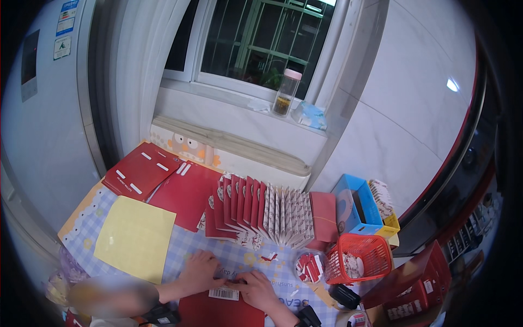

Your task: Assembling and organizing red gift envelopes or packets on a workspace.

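Observation:
A red folder (215, 313) lies at the table's near edge, with a white barcode label (224, 293) at its top. My left hand (200, 274) bends its fingers down at the folder's upper edge, beside the label. From the right, my right hand (257, 290) meets it there, thumb and fingers pinched on the same edge. The fingertips partly cover that edge. To the left of my hands lies a yellow sheet (135, 238). Beyond them stands a row of folded red and patterned wallets (261, 210).
Flat red folders (140, 171) are stacked at the far left on the checked tablecloth (190, 242). On the right are a round container of red-and-white pieces (309, 267), a red basket (357, 243), a blue box (351, 210) and a red open box (414, 289). A bottle (286, 95) stands on the windowsill.

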`<control>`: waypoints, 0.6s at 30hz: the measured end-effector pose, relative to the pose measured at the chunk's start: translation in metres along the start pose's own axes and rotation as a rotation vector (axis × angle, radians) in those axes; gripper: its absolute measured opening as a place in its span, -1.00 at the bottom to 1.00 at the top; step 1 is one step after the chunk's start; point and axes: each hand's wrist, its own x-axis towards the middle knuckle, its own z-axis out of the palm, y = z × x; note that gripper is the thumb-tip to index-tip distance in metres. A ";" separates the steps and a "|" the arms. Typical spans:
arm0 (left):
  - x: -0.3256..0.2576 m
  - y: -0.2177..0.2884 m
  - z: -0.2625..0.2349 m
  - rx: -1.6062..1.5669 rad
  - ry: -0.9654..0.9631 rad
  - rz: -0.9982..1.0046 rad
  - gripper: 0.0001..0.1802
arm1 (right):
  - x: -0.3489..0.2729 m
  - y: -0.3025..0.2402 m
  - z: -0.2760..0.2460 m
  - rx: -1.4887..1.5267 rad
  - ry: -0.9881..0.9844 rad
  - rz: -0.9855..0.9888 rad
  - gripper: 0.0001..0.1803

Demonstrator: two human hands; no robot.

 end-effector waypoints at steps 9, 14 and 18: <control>-0.001 -0.013 0.001 -0.068 -0.039 -0.015 -0.37 | 0.002 -0.004 -0.003 -0.098 0.055 -0.071 -0.57; 0.000 -0.017 0.002 -0.091 -0.067 -0.029 -0.35 | 0.004 -0.006 -0.006 -0.133 0.050 -0.087 -0.58; 0.000 -0.019 0.002 -0.124 -0.085 -0.039 -0.37 | 0.002 -0.005 -0.004 -0.170 0.071 -0.078 -0.59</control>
